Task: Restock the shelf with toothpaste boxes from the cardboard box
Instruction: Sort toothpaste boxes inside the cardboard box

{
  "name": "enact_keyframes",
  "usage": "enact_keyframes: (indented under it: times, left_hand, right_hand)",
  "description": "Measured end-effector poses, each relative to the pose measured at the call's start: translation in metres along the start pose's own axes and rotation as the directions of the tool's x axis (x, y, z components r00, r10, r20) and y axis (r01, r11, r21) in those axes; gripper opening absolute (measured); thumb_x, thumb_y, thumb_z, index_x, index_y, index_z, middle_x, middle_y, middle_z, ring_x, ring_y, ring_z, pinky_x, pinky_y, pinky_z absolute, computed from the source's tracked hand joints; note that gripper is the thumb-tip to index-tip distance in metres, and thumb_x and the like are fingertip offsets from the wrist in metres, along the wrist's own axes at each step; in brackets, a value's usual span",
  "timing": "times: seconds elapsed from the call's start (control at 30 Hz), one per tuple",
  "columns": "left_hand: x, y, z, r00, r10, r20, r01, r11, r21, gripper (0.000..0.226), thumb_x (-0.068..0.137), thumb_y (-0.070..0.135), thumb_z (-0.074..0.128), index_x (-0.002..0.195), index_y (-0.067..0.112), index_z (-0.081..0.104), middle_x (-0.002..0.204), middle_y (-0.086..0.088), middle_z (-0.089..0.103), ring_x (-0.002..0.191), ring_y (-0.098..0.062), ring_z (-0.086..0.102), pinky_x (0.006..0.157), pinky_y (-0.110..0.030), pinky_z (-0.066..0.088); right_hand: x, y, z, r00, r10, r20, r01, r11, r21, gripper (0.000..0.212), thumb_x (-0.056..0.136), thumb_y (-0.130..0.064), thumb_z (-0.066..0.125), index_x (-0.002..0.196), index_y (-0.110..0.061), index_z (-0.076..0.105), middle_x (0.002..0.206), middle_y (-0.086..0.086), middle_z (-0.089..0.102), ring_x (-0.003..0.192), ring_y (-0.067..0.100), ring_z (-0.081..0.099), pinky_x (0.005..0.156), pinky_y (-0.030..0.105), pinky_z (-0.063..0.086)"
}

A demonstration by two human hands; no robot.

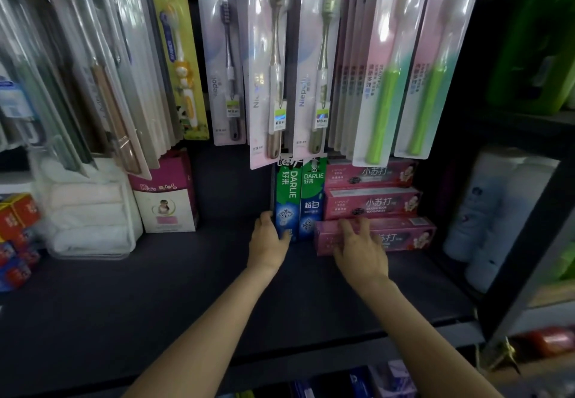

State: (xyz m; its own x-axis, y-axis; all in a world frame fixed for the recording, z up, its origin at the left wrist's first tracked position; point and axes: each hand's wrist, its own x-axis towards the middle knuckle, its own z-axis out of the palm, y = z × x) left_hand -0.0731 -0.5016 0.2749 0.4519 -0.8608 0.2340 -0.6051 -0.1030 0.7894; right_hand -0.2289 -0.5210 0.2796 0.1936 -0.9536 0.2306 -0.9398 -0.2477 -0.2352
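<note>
Two green-and-blue Darlie toothpaste boxes (298, 201) stand upright at the back of the dark shelf (155, 298). My left hand (269, 242) grips the lower left edge of the left one. To their right lie three pink toothpaste boxes in a stack (373, 201). The bottom pink box (404, 233) sticks out toward me, and my right hand (361, 248) rests on its left end with fingers spread over it. The cardboard box is out of view.
Packaged toothbrushes (273, 65) hang in rows above and cover the tops of the boxes. A pink-and-white carton (168, 198) and a clear bin of white cloths (87, 208) stand at the left. White bottles (494, 211) fill the right bay behind a black upright.
</note>
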Motion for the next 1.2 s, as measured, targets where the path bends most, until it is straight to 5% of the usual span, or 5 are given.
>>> enact_keyframes:
  times: [0.43,0.67,0.93,1.1,1.2]
  left_hand:
    - [-0.056,0.001,-0.025,0.987,0.081,-0.138,-0.100,0.985,-0.142,0.038,0.088,0.001,0.051,0.125,0.008,0.044,0.126,-0.005,0.043,0.101,-0.004,0.047,0.082,-0.007,0.036]
    - [-0.214,-0.065,-0.071,0.896,0.442,-0.024,-0.443,0.895,-0.049,0.029,0.085,0.008,0.043,0.114,0.010,0.048,0.105,0.002,0.049,0.088,-0.003,0.051,0.077,-0.011,0.042]
    - [-0.378,-0.254,-0.049,0.900,-0.178,0.398,0.070,0.960,0.270,0.036,0.078,0.028,0.032,0.111,0.023,0.044,0.105,-0.011,0.058,0.087,-0.031,0.062,0.071,-0.038,0.051]
    - [-0.446,-0.354,-0.029,0.732,-0.556,0.394,0.422,0.823,0.379,0.037,0.082,0.006,0.051,0.118,0.002,0.054,0.115,-0.018,0.059,0.104,-0.033,0.058,0.087,-0.037,0.046]
    - [-0.478,-0.396,-0.012,0.634,-0.630,0.449,0.432,0.770,0.470,0.037,0.084,0.012,0.049,0.120,0.002,0.052,0.119,-0.019,0.055,0.109,-0.036,0.055,0.092,-0.039,0.045]
  right_hand:
    - [-0.027,-0.017,-0.019,0.967,-0.204,-0.152,0.219,0.972,0.087,0.041,0.092,-0.018,0.049,0.131,-0.010,0.038,0.136,0.013,0.033,0.089,0.034,0.062,0.065,0.038,0.048]
    - [-0.151,-0.052,0.005,0.576,-0.747,-0.331,0.816,0.503,0.285,0.025,0.088,-0.009,0.042,0.100,-0.004,0.064,0.096,0.008,0.063,0.065,0.021,0.060,0.049,0.035,0.051]
    - [-0.296,-0.044,0.179,0.384,-0.870,0.310,0.779,0.485,0.397,0.013,0.074,-0.017,0.055,0.081,-0.015,0.066,0.077,0.000,0.066,0.060,0.020,0.065,0.038,0.023,0.044]
    - [-0.375,-0.006,0.304,0.230,-0.491,0.840,0.550,0.778,0.305,0.034,0.089,-0.010,0.051,0.122,-0.011,0.058,0.128,0.011,0.056,0.123,0.024,0.050,0.096,0.027,0.035]
    - [-0.402,0.019,0.351,0.229,-0.277,0.933,0.401,0.901,0.169,0.039,0.092,-0.008,0.048,0.131,-0.008,0.050,0.134,0.015,0.051,0.123,0.028,0.047,0.094,0.025,0.034]
